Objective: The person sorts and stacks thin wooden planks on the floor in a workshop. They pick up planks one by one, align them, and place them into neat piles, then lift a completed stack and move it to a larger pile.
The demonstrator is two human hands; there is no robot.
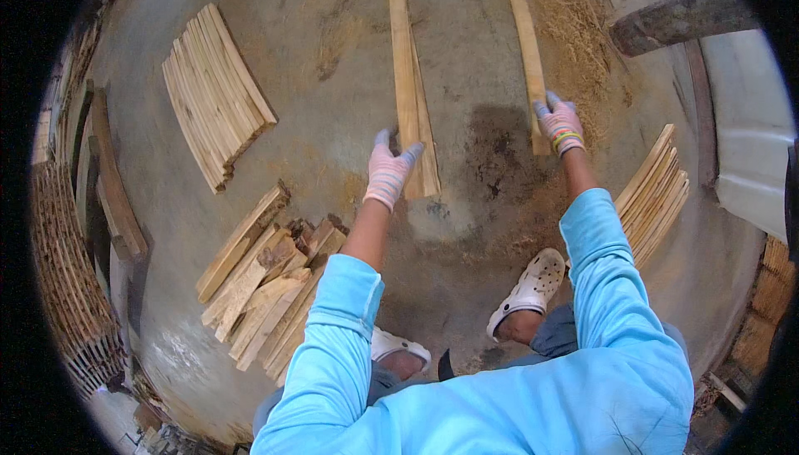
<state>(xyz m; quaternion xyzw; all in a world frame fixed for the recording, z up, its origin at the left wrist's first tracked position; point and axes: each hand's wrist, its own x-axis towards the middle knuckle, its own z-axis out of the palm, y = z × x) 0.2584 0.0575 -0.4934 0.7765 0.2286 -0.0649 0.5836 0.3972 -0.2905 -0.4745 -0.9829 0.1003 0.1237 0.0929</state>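
Observation:
My left hand (389, 174), in a striped pink and grey glove, grips a long pale wooden slat (403, 55) near its near end, with the thumb across its face. Partly under that slat, a second slat (428, 159) shows along its right side. Further right, my right hand (561, 124), gloved alike and with a coloured band at the wrist, is closed around another long slat (523, 30) near its near end. Both held slats point away from me; the fingers' undersides are hidden.
A neat row of slats (212, 97) lies at the far left. Nearer left is a rough pile of wood pieces (262, 288). More slats (653, 197) lie by my right arm. Sawdust (574, 22) covers the floor (333, 122) at the far right, beside a log (687, 18).

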